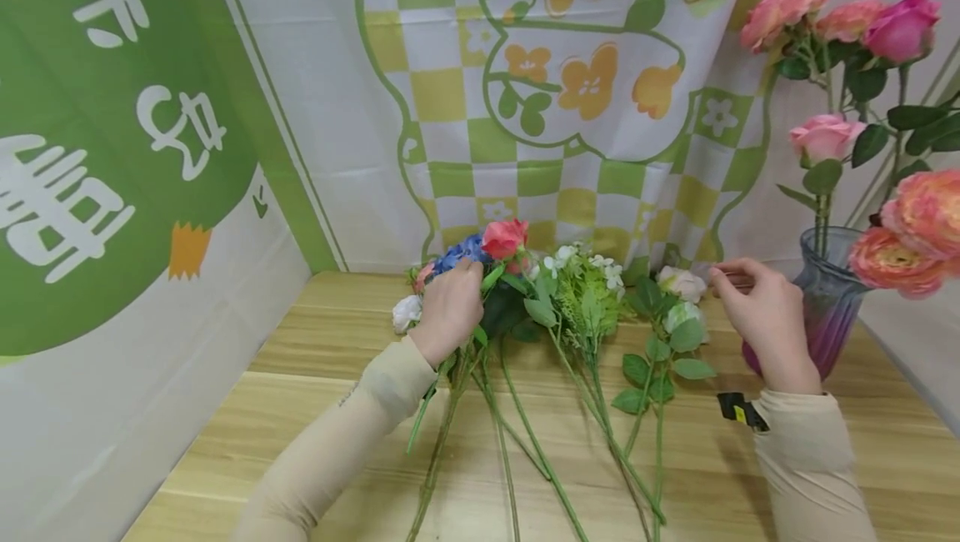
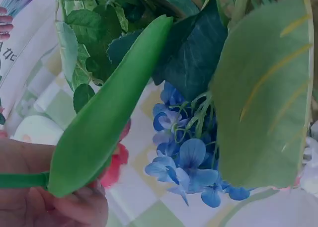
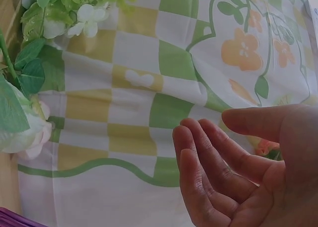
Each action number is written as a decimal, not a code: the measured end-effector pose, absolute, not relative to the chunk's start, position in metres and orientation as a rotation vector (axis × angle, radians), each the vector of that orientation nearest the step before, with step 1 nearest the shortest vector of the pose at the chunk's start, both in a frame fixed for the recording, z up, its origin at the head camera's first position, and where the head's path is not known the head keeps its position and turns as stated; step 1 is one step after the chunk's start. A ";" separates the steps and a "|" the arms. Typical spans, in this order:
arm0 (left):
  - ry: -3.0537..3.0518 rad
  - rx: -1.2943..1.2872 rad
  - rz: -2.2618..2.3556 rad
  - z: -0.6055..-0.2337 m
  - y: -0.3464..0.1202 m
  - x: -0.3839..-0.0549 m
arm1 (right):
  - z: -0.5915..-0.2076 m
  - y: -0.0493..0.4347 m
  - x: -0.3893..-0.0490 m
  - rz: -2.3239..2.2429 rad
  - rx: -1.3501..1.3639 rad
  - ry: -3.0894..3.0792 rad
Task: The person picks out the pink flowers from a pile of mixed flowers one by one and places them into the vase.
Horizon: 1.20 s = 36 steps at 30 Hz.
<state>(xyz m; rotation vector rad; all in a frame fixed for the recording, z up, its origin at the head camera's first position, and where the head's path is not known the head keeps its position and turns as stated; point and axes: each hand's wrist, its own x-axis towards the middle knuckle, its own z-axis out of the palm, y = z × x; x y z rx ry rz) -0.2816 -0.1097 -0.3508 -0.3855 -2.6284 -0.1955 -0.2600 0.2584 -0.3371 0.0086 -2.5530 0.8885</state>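
While a checked cloth (image 1: 540, 179) hangs behind the wood-grain counter (image 1: 315, 342), flowers (image 1: 588, 300) lie across it, some stems (image 1: 431, 475) cut off below. The left hand (image 1: 452, 307) is by the red flower (image 1: 506, 239); a leaf (image 2: 104, 117) obscures whether its fingers grip anything. The right hand (image 1: 768, 317), fingers loosely bent, holds nothing near a pale rose (image 1: 681, 283).

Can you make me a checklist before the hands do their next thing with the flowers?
1. Right grip empty: ok, nothing is in it.
2. Left grip holding a stem: cannot tell, a green leaf partly covers it in the left wrist view.
3. Vase on the table: ok.
4. Loose stems untangled: not ok, some cross each other.
5. Right grip clear of the vase: cannot tell, they overlap in the head view.
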 end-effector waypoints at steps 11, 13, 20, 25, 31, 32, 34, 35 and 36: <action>-2.906 -0.370 -1.277 -0.352 -0.118 -0.291 | -0.337 0.260 -0.260 0.877 0.006 -2.566; -2.879 -0.345 -1.588 -0.353 -0.117 -0.293 | -0.337 0.260 -0.260 0.883 0.009 -2.570; -2.520 -0.132 -2.551 -0.356 -0.113 -0.300 | -0.339 0.259 -0.261 0.902 0.013 -2.573; -2.389 -0.102 -2.526 -0.351 -0.112 -0.293 | -0.339 0.258 -0.261 0.891 0.022 -2.568; -2.718 -0.263 -1.696 -0.347 -0.106 -0.286 | -0.338 0.259 -0.262 0.891 0.029 -2.556; -2.756 -0.270 -1.548 -0.347 -0.105 -0.286 | -0.338 0.259 -0.262 0.894 0.028 -2.557; -2.797 -0.265 -1.306 -0.347 -0.105 -0.285 | -0.338 0.259 -0.262 0.906 0.029 -2.563; -2.805 -0.259 -1.226 -0.347 -0.104 -0.285 | -0.338 0.258 -0.262 0.907 0.028 -2.566; -2.809 -0.248 -1.176 -0.347 -0.104 -0.285 | -0.339 0.258 -0.261 0.908 0.028 -2.569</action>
